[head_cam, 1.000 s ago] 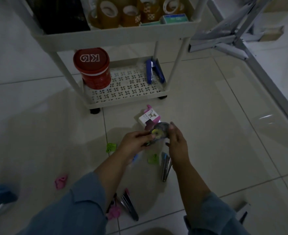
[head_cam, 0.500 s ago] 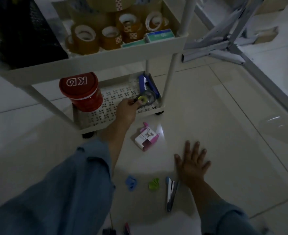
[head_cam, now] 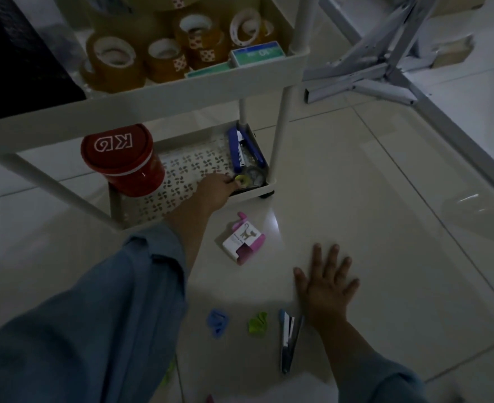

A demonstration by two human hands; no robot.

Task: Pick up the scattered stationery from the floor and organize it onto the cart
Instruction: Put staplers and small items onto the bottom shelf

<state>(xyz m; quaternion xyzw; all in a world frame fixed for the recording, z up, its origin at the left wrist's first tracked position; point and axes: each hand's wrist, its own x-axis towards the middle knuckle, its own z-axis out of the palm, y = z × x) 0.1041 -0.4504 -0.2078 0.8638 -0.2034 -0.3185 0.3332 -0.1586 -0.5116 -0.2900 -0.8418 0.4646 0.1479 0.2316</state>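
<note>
On pale tiled floor (head_cam: pixel 385 213) — right hand (head_cam: pixel 325 289) flat, white cart (head_cam: pixel 152 94) nearby.

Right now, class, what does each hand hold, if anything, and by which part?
Left hand pinches the small tape roll by its left edge; right hand lies flat, holding nothing.

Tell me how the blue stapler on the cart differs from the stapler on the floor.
The blue stapler is on the cart's bottom shelf; the floor stapler lies on the tiles. The blue stapler is dark blue; the floor stapler looks silver with a pale blue end. The blue stapler sits by the left hand; the floor stapler by the right hand. Both are staplers.
</note>
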